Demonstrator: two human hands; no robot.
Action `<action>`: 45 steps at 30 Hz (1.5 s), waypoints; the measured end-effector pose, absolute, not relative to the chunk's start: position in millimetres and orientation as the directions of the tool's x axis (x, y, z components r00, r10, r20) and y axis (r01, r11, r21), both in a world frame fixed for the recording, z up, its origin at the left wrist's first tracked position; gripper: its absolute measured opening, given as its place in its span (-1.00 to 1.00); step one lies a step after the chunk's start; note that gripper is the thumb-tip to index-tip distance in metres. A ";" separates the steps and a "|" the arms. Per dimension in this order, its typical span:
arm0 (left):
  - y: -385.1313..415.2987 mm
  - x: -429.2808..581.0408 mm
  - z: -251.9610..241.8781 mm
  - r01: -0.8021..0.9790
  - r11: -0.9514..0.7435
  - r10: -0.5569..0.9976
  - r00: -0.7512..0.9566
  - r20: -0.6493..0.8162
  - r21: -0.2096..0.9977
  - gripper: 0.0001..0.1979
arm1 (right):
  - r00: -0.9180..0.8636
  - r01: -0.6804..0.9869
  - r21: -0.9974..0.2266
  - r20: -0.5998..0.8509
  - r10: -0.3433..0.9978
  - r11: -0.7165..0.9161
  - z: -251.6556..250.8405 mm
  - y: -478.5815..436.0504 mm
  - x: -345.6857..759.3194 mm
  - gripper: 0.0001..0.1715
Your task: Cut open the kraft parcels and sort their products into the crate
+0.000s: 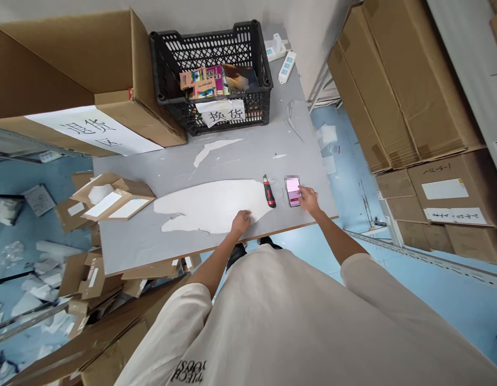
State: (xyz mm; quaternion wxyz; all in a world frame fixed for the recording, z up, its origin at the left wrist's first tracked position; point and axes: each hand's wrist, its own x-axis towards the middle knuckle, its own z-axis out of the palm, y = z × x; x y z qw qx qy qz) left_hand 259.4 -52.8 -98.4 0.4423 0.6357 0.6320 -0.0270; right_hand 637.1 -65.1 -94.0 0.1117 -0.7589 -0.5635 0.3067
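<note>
A phone [293, 185] with a lit pink screen lies on the grey table [248, 161] near its front right corner. My right hand [309, 200] is at its right edge, one finger stretched over the screen. The phone rests on the table, not in a grip. My left hand [240, 221] lies near the front edge, on a large white patch with ragged edges [208, 201], its fingers loosely bent and nothing visible in them. Between the hands, a red and black utility knife [269, 192] lies beside the patch's right end.
A black plastic crate [232, 115] holding colourful packets [204, 83] stands at the back, beside a large open carton [160, 115]. White power strips [287, 67] lie at the back right. A small opened box [123, 198] is at the left edge. Cartons [397, 91] are stacked on the right.
</note>
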 end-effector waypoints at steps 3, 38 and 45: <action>-53.9 260.1 -95.2 0.840 0.158 0.778 0.218 -0.590 0.519 -0.56 | 0.186 0.784 -0.513 -0.344 0.920 -0.350 -91.7 -61.6 639.4 -0.36; -58.7 261.2 -82.0 0.901 0.034 0.745 0.265 -0.612 0.432 -0.54 | 0.225 0.819 -0.405 -0.425 0.877 -0.406 -104.1 -57.3 645.8 -0.16; -59.0 260.4 -81.4 0.897 0.030 0.748 0.272 -0.606 0.440 -0.55 | 0.230 0.817 -0.409 -0.416 0.880 -0.407 -107.3 -59.4 643.6 -0.19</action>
